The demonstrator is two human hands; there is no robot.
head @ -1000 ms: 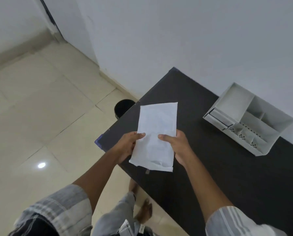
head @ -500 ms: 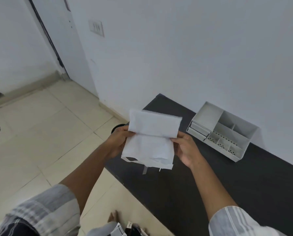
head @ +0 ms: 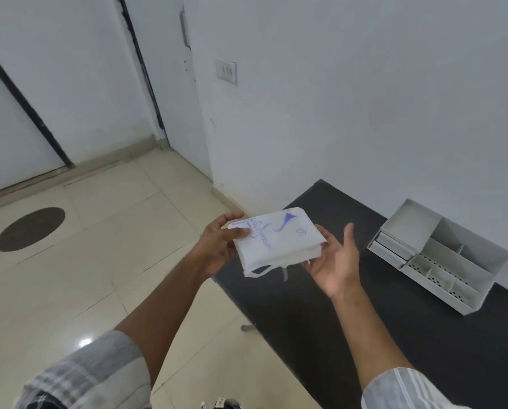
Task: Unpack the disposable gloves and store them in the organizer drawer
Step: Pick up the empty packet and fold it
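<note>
Change: the white glove packet (head: 277, 240), upright and showing a plain face half a second ago, now lies nearly flat with blue printing facing up; the view has tipped up to take in the door and wall switch.
Left hand (head: 217, 246): grasping the packet's left end, thumb on top, fingers beneath.
Right hand (head: 333, 261): palm up and spread, fingers uncurled; it cradles the packet's right end from below without closing on it.
Packet position: held in the air above the near-left corner of the black table (head: 394, 335), well apart from the organizer (head: 441, 255).
Organizer: white, boxy, with perforated dividers and a drawer front on its left end; it stands against the wall.
Room: bare dark tabletop lies between hands and organizer; tiled floor (head: 99, 261) lies open to the left.
Packet texture: soft, creased, rounded corners, loose strips dangling from its lower edge.
</note>
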